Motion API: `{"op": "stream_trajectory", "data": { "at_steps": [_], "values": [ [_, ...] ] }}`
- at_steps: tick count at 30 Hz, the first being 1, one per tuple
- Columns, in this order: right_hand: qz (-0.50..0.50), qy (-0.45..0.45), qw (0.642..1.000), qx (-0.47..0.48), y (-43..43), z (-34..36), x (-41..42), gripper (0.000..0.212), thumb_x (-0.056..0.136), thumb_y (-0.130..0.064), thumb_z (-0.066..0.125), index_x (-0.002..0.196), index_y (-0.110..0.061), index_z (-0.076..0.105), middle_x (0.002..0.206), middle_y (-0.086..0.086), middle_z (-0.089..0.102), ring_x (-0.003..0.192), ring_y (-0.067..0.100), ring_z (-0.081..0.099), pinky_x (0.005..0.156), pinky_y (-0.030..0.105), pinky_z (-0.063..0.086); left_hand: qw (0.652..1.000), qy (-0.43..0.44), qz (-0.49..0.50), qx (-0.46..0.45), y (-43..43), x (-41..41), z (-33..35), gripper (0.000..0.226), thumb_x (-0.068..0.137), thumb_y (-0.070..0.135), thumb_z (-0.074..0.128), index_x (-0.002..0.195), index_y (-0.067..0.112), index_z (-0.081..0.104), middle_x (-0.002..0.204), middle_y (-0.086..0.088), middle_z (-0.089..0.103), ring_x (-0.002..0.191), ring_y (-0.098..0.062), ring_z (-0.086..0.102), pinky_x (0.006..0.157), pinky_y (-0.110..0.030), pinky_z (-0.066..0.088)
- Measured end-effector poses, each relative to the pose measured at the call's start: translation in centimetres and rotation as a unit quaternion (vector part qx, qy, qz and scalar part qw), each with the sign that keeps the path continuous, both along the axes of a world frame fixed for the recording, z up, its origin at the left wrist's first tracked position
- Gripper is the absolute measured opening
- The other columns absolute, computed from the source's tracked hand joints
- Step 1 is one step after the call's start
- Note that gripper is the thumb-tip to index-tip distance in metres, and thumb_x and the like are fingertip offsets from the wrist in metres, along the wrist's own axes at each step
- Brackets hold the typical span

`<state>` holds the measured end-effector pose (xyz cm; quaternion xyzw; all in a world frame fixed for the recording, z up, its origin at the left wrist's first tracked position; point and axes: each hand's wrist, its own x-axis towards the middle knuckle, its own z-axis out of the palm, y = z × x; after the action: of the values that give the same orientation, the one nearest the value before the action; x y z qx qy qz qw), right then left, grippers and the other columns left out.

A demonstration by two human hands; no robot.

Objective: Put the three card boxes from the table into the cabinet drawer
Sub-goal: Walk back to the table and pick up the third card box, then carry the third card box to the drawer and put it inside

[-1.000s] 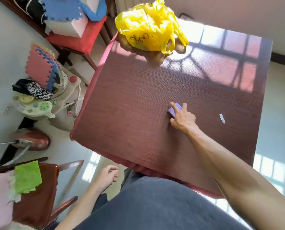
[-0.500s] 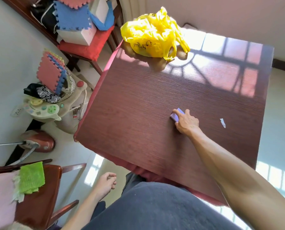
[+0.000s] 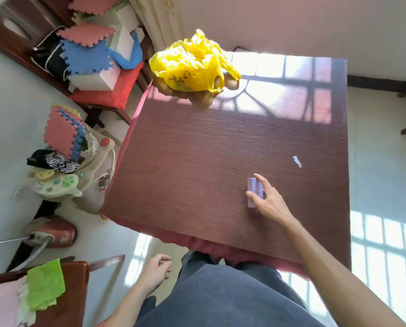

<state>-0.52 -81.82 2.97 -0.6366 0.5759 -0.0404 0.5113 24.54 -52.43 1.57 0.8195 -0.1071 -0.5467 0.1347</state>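
Observation:
A small pale purple card box [image 3: 253,190] is in my right hand [image 3: 269,201], held by thumb and fingers just over the dark red-brown table [image 3: 197,166]; whether it still touches the top I cannot tell. It is the only card box I can see. My left hand [image 3: 155,271] hangs below the table's near edge, beside my leg, fingers loosely curled around nothing. No cabinet or drawer is in view.
A yellow plastic bag [image 3: 192,64] sits at the table's far left corner. A small scrap of white paper [image 3: 297,161] lies right of the box. Chairs, foam mats [image 3: 62,131] and a baby toy crowd the floor at left. A green cloth [image 3: 45,284] lies on the near chair.
My right hand has closed around the purple box and drawn it nearer and to the right, turning it on edge. The view has shifted. My left hand stays low.

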Motion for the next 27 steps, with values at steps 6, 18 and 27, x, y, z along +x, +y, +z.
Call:
{"op": "stream_trajectory", "data": {
  "at_steps": [6,18,27],
  "values": [
    [-0.18,-0.094,0.973,0.112,6.5,0.1,-5.0,0.056,0.089,-0.055,0.064,0.137,-0.066,0.036,0.117,-0.001,0.061,0.07,0.022,0.078,0.062,0.033,0.06,0.997,0.016,-0.074,0.017,-0.1,1.6,-0.6,0.023,0.098,0.008,0.046,0.118,0.002,0.055,0.088,-0.011,0.058,0.06,-0.012,0.051,0.042,-0.013,0.039],
    [-0.414,-0.139,0.894,0.096,25.7,3.8,-7.7,0.052,0.092,-0.05,0.062,0.136,-0.064,0.039,0.116,0.0,0.065,0.086,0.018,0.078,0.069,0.032,0.063,0.947,0.017,-0.318,0.045,-1.1,4.1,-2.8,0.025,0.095,0.002,0.04,0.113,-0.001,0.057,0.073,-0.009,0.052,0.048,-0.015,0.043,0.046,-0.022,0.027],
    [-0.638,-0.124,0.758,0.057,41.8,4.2,-8.3,0.051,0.091,-0.049,0.068,0.134,-0.056,0.042,0.114,0.0,0.07,0.097,0.012,0.072,0.063,0.02,0.056,0.824,-0.002,-0.564,0.055,-5.0,-1.8,-4.8,0.022,0.094,0.007,0.044,0.108,0.002,0.06,0.073,-0.009,0.059,0.051,-0.016,0.048,0.046,-0.023,0.033]
  ]
}}
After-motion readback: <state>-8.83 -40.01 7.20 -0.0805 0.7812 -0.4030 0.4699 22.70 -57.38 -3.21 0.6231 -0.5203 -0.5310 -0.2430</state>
